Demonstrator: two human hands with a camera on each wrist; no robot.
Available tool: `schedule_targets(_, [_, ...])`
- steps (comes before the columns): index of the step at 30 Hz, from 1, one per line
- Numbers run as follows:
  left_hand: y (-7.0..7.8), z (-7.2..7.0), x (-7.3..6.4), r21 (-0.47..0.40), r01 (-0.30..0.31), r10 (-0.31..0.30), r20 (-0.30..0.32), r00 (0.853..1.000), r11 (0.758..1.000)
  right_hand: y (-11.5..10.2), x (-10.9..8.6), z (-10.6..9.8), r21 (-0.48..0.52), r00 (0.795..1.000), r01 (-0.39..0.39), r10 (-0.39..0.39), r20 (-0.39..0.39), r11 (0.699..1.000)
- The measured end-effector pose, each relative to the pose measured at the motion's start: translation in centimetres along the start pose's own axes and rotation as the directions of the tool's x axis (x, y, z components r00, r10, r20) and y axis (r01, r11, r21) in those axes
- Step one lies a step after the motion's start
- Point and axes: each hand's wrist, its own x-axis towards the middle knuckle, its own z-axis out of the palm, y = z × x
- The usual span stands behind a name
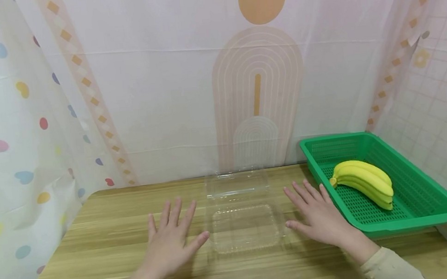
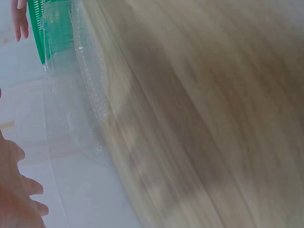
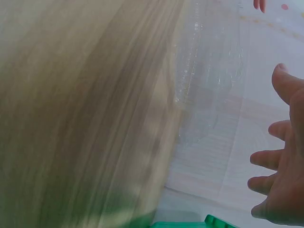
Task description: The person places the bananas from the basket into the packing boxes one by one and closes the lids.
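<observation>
Nearest: left hand [image 1: 167,247] and right hand [image 1: 321,218], both left of green basket [image 1: 409,223], with fingers [image 1: 166,214] spread wide, gripping nothing. Located on desk [image 1: 107,247], left of and apart from basket: clear plastic container [image 1: 243,221], colourless, glossy, ribbed around base. Judged light, thin, slippery, easily creased; best held gently by opposite side walls, low down.

Fingers spread, left hand [image 1: 170,240] and right hand [image 1: 317,216] flank a clear plastic container [image 1: 243,220].
</observation>
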Motion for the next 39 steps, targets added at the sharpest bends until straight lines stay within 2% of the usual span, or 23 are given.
schedule_targets(11, [0.2,0.6,-0.3,0.013,-0.038,0.039,-0.097,0.995,0.999,0.6,-0.3,0.6,0.031,0.989,0.076,-0.072,-0.132,0.997])
schedule_targets(16, [0.1,0.9,-0.4,0.009,-0.076,0.076,-0.165,0.983,0.997,0.8,-0.4,0.5,0.026,0.975,0.097,-0.090,-0.203,0.995])
schedule_targets(21, [0.0,1.2,-0.4,-0.011,-0.107,0.102,-0.206,0.973,0.994,1.0,-0.4,0.1,0.027,0.957,0.115,-0.103,-0.271,0.993])
schedule_targets(26, [0.1,1.5,-0.3,-0.097,-0.085,0.065,-0.196,0.979,0.992,1.4,-0.6,-0.7,0.015,0.942,0.136,-0.124,-0.313,0.991])
schedule_targets(31, [0.4,1.8,0.2,-0.221,-0.034,-0.002,-0.161,0.987,0.975,1.7,-0.8,-1.5,0.007,0.941,0.124,-0.116,-0.317,0.992])
schedule_targets(35, [0.7,1.8,0.7,-0.330,0.000,-0.048,-0.136,0.990,0.944,2.0,-1.1,-1.9,0.011,0.943,0.108,-0.098,-0.317,0.994])
schedule_targets(39, [0.9,1.7,1.0,-0.444,0.018,-0.075,-0.110,0.991,0.896,2.3,-1.3,-2.5,0.017,0.940,0.106,-0.094,-0.329,0.994])
